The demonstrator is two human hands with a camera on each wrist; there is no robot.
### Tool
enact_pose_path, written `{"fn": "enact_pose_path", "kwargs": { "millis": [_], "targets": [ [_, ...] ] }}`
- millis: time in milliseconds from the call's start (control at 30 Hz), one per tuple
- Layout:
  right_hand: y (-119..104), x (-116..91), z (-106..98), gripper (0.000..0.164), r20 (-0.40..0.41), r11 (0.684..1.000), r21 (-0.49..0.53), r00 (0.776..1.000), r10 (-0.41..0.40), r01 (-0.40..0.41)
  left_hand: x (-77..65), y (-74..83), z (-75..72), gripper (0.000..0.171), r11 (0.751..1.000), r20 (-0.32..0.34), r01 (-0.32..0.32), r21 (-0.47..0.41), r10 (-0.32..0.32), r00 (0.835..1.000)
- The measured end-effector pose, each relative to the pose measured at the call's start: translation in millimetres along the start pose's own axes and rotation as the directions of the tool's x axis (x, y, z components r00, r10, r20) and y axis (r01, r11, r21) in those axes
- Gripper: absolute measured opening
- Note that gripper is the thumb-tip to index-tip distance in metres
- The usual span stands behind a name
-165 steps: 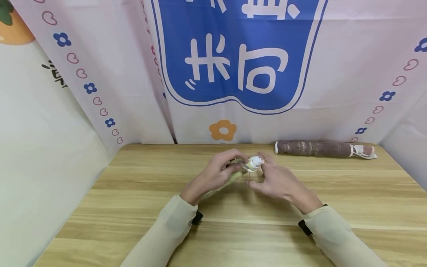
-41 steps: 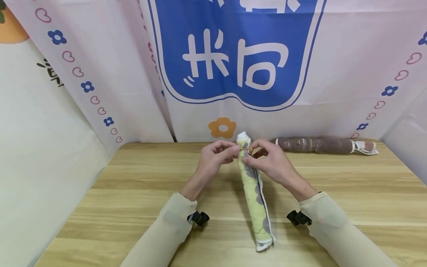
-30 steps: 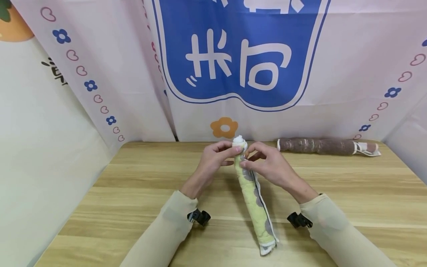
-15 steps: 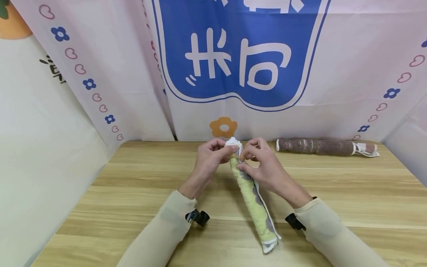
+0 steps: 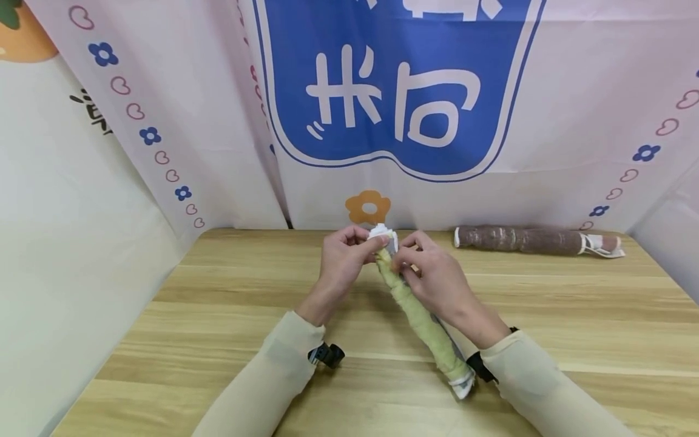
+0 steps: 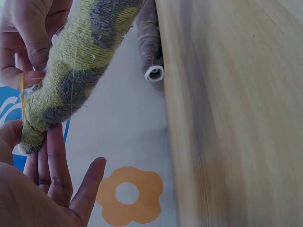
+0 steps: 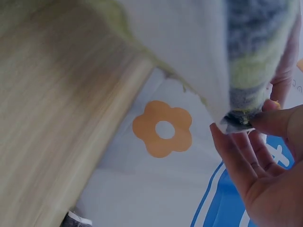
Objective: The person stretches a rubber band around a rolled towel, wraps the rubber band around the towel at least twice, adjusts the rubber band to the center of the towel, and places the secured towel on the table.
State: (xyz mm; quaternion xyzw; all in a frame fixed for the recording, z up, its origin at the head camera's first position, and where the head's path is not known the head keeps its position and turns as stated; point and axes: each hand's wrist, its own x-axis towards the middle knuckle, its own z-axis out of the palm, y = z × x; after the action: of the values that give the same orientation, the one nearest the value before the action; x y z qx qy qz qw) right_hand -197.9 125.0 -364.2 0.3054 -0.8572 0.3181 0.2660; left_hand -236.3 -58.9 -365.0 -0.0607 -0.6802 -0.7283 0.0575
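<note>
A yellow towel with grey patches (image 5: 417,315), rolled into a long tube, hangs slantwise above the table, its white upper end away from me. My left hand (image 5: 341,255) pinches it near that end between thumb and fingers. Close beside, my right hand (image 5: 437,273) has its fingertips bent at the towel's upper part. A thin yellow rubber band (image 6: 22,90) runs from the right hand's fingertips to the roll's narrowed end in the left wrist view. In the right wrist view, the right thumb and fingers meet at the towel's dark end (image 7: 239,120); part of the band is hidden.
A brown rolled towel with white edging (image 5: 519,240) lies along the table's back right edge. Behind the wooden table (image 5: 229,315) hangs a white cloth (image 5: 573,91) with a blue printed panel and flowers.
From being gripped low and foreshortened, the yellow roll came to stretch down between my arms. Lately its lower end swung right and it turned to show more plain yellow. The right fingers curled inward.
</note>
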Motion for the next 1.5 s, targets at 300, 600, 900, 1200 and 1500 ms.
{"fn": "enact_pose_path", "kwargs": {
  "millis": [300,600,900,1200,1500],
  "targets": [
    [-16.3,-2.4,-1.9,0.030,0.091,0.991,-0.075,0.989,0.119,-0.113,-4.3,5.5,0.0,0.023,0.990,-0.060,-0.098,0.097,0.104,0.993],
    [-10.9,-2.8,-3.7,0.028,0.108,0.966,0.123,0.971,0.214,-0.227,2.9,1.4,-4.2,0.018,0.998,0.108,-0.056,0.020,0.053,0.993],
    [4.1,1.4,-16.1,0.020,0.278,0.808,0.414,0.904,0.325,-0.418,9.2,-1.5,-11.1,0.012,0.990,0.296,0.094,-0.108,-0.058,0.954],
    [-0.7,5.8,-19.7,0.028,0.394,0.650,0.473,0.803,0.447,-0.595,6.0,-1.3,-11.0,0.017,0.991,0.245,0.036,-0.126,-0.004,0.969],
    [-9.6,2.3,-12.1,0.020,0.170,0.874,0.283,0.917,0.360,-0.395,3.0,4.0,-6.5,0.018,0.998,0.186,0.060,-0.027,-0.054,0.981]
  ]
}}
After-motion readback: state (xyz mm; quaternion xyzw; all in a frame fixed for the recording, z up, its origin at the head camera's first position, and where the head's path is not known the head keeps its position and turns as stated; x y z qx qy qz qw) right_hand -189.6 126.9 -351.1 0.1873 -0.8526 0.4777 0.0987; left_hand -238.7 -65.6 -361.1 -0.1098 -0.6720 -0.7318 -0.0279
